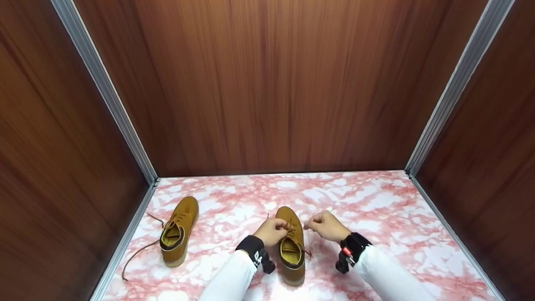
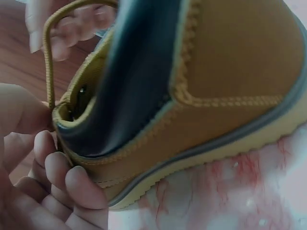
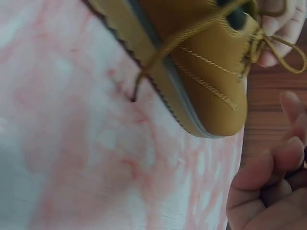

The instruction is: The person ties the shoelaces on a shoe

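One tan shoe (image 1: 290,251) stands toe away on a marbled tabletop (image 1: 359,196) in the head view: the left hand (image 1: 271,232) is at its front, the right hand (image 1: 330,228) just beside it, a second shoe (image 1: 186,228) well apart to the left. Left wrist view: thumb and fingers pinch a lace (image 2: 49,62) near the dark collar (image 2: 139,72). Right wrist view: a loop (image 3: 292,71) rises by the eyelets, a loose end (image 3: 144,72) hangs outside, and the right fingers bend loosely, holding nothing visible. I'd keep that pinch firm and draw strands evenly.

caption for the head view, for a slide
Left hand at laces of a brown shoe, right hand beside, second shoe apart.
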Motion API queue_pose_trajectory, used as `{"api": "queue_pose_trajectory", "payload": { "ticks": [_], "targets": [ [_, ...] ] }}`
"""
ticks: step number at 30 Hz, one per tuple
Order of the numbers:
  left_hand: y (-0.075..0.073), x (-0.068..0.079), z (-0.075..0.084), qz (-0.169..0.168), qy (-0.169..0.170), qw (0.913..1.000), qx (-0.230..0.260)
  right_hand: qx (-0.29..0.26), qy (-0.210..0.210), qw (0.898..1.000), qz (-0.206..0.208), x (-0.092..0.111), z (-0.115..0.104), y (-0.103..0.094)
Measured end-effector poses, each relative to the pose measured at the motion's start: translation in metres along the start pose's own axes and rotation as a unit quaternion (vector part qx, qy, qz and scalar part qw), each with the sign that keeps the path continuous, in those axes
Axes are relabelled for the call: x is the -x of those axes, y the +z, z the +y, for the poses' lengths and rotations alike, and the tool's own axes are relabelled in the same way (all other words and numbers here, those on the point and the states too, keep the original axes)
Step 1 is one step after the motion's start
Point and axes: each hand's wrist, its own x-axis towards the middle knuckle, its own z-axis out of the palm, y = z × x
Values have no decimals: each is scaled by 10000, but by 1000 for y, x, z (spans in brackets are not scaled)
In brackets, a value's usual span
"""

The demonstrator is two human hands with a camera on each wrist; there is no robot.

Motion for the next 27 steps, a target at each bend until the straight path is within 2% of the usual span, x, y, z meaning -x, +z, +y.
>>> {"api": "queue_pose_trajectory", "payload": {
  "ticks": [5,9,17,27],
  "targets": [
    [-4,0,0,-285,-202,9988,352,-289,73,9984,-471,7,0,5],
    [-7,2,0,-292,-401,9979,421,-222,72,9974,-680,7,-3,7],
    [-7,5,-3,88,-560,9959,711,180,-281,9956,-871,7,-12,15],
    [-9,7,-6,343,-529,9952,747,131,-330,9941,-1027,8,-18,21]
  ]
}}
